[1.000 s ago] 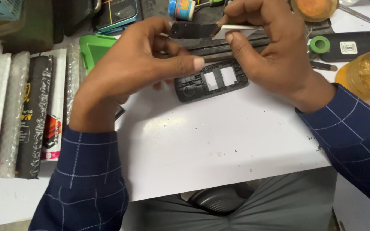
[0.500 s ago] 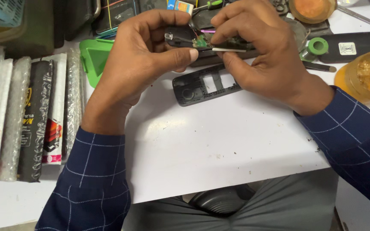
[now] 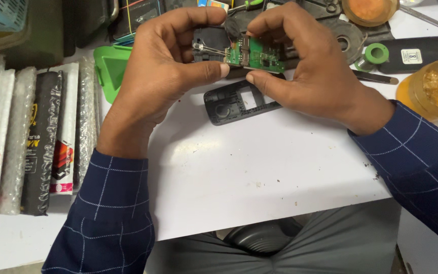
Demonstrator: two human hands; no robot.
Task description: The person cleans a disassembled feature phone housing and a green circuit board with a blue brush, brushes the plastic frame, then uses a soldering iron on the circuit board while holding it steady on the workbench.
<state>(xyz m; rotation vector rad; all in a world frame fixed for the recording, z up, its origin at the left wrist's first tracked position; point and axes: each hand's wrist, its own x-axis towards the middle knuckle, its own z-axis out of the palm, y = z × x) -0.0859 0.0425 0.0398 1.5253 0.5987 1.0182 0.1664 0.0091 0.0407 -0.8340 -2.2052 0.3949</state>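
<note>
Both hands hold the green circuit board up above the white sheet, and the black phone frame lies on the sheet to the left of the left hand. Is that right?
Not quite. In the head view the black phone frame lies on the white sheet below and between the two hands, not left of the left hand. The rest holds: left hand and right hand both hold the green circuit board above the sheet.

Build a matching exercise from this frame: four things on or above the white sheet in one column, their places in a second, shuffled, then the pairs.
Things:
1. green circuit board
2. dark phone housing
3. amber jar
4. bubble-wrapped boxes

Places:
A. far right edge of the bench
B. pinched between the left hand and right hand
C. stacked in a row at the left
D. flat on the white sheet, just below the hands

Pairs: 1-B, 2-D, 3-A, 4-C
</note>
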